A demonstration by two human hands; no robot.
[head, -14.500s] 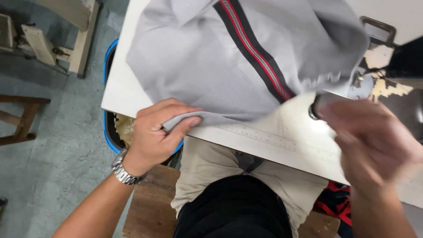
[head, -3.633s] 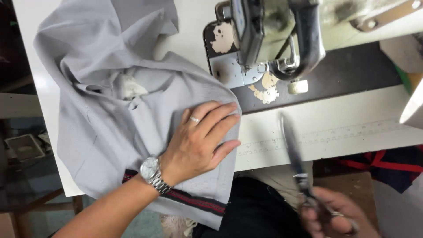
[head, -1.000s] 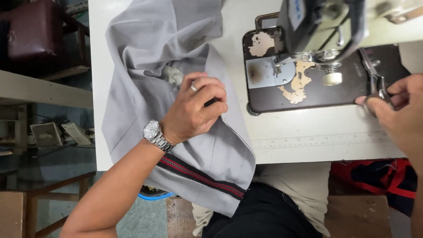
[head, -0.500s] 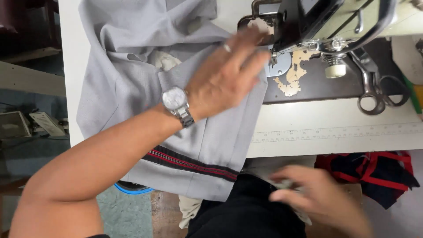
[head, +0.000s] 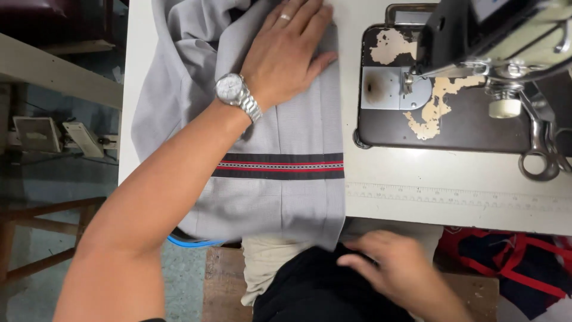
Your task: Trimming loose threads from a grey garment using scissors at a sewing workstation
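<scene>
My left hand [head: 286, 50] lay flat on the grey fabric [head: 280, 197], fingers spread and pressing it against the white bench [head: 453, 191]. A wristwatch [head: 237, 95] sat on that wrist. Half a second before, this hand had reached toward the sewing machine [head: 494, 36] at the needle; now it rested farther left, on the cloth, which lay smoother and squarer than earlier, its dark band with red stripes [head: 280, 167] running straight across. That suggested the piece had just been flattened and lined up beside the machine.

My right hand [head: 396, 271] was low, below the bench's front edge and over my lap, blurred. It seemed loosely curled at the fabric's hanging corner, but I could not tell whether it gripped anything. A second earlier it had been up by the scissors [head: 539, 149]; they now lay alone on the dark machine bed [head: 465, 128], right of the needle.

The cloth's right edge ran straight and stopped just short of the machine bed, with a narrow strip of bare bench between. Its lower edge draped over the front of the bench toward my lap. A printed ruler [head: 453, 197] lined the bench front, with open surface there to the right of the cloth. Left of the bench, the floor dropped away.
</scene>
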